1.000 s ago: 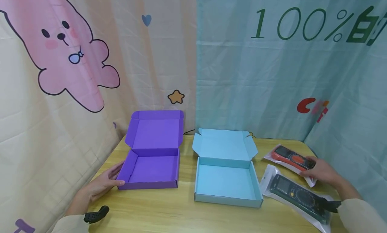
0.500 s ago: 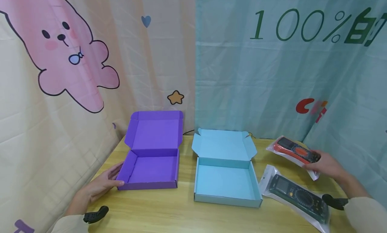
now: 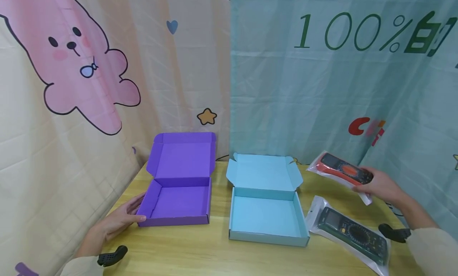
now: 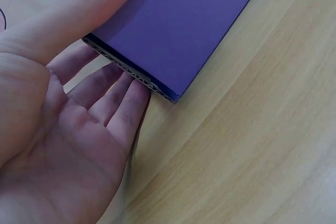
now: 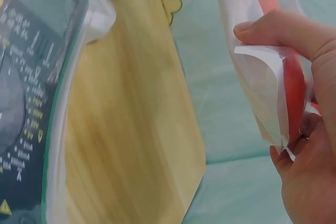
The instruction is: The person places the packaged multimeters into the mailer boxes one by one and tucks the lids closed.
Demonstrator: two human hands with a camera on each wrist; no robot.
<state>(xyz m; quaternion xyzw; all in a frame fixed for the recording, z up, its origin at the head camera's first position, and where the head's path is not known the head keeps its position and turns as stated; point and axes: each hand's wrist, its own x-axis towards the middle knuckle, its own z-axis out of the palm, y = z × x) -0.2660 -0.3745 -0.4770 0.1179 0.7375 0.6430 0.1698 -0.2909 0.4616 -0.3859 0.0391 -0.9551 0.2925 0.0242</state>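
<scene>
My right hand (image 3: 383, 184) grips a red multimeter (image 3: 345, 169) in a clear plastic bag, held up above the table's back right part. In the right wrist view my thumb lies along one face of the bag (image 5: 260, 93), and the fingers curl round its end. Below it on the table lies a dark green multimeter (image 3: 354, 232), also bagged. My left hand (image 3: 119, 220) holds the front left corner of a purple cardboard box (image 3: 173, 220), thumb on the front wall, fingers along the left side. To its right a light blue box (image 3: 268, 237) has its lid up.
The wooden table (image 3: 193, 252) runs up to a beige curtain (image 3: 186, 77) and a blue-green curtain (image 3: 286, 93). Both boxes have raised lids and nothing inside. A thin dark cable (image 3: 222, 156) shows behind the boxes.
My right hand has lifted the bagged red multimeter off the table, first rightwards, then up and slightly left. The left hand stays at the purple box's corner.
</scene>
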